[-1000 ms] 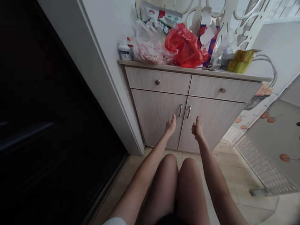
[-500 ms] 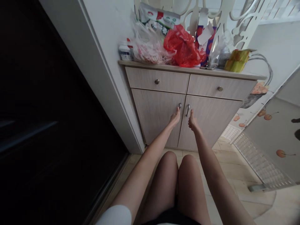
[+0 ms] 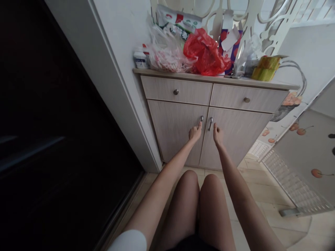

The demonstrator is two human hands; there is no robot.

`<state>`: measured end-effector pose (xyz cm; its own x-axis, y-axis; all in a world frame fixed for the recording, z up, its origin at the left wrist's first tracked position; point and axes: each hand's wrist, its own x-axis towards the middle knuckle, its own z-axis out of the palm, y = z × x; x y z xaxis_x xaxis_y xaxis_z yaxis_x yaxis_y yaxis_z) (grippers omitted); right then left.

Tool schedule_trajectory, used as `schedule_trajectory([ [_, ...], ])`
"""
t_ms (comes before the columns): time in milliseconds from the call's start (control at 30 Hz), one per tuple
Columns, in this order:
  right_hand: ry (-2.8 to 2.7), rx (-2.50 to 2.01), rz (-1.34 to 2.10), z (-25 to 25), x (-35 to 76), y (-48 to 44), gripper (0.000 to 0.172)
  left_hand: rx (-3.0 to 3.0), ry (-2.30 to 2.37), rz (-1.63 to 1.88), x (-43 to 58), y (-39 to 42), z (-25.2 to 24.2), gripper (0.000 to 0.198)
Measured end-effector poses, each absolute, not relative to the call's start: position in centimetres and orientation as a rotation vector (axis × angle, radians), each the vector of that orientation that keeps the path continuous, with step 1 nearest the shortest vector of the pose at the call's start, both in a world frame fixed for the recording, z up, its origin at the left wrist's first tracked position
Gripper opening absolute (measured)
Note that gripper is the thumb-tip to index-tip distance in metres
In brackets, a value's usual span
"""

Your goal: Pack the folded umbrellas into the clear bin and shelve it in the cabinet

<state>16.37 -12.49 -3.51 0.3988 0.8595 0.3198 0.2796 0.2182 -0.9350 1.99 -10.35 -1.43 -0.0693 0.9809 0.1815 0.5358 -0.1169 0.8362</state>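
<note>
A pale wood-grain cabinet (image 3: 178, 122) stands before me, its two lower doors closed. My left hand (image 3: 195, 132) is closed, thumb uppermost, just in front of the left door handle (image 3: 202, 118). The thumb overlaps the lower part of that curved metal handle; whether it touches, I cannot tell. To the right of the right door handle (image 3: 210, 123), my right hand (image 3: 217, 134) is curled into a fist, with a small gap between it and the handle. Nothing shows in either hand.
On the cabinet top lie a red plastic bag (image 3: 205, 52), a clear bag (image 3: 170, 52), a white bottle (image 3: 140, 60), an opened purple box (image 3: 230, 45) and a yellow packet (image 3: 266, 68). Two drawers with round knobs sit above the doors. A dark doorway (image 3: 52, 157) is at left, a cherry-patterned panel (image 3: 300, 157) at right.
My right thumb has folded down from pointing up, and the right hand has turned slightly. The left thumb sits a little lower against the handle. The doors have stayed closed.
</note>
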Motion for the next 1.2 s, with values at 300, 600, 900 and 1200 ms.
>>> schedule_trajectory([
  [300,-1.309,-1.36,0.429,-3.0,15.1,-9.5,0.027,1.86,1.528,1.151,3.7,-8.3,-1.2,0.019],
  [600,-1.442,-1.316,0.158,-5.3,16.9,-16.9,0.03,1.99,1.532,1.188,0.3,-13.8,-2.7,0.019],
  [900,-1.437,-1.421,-0.105,-6.2,20.3,-28.2,0.034,1.953,1.42,1.46,-6.0,-21.5,-5.1,0.017],
  [1200,-1.354,-1.518,-0.22,-6.2,25.4,-37.2,0.042,1.727,1.573,1.764,-13.5,-27.0,-6.4,0.036],
])
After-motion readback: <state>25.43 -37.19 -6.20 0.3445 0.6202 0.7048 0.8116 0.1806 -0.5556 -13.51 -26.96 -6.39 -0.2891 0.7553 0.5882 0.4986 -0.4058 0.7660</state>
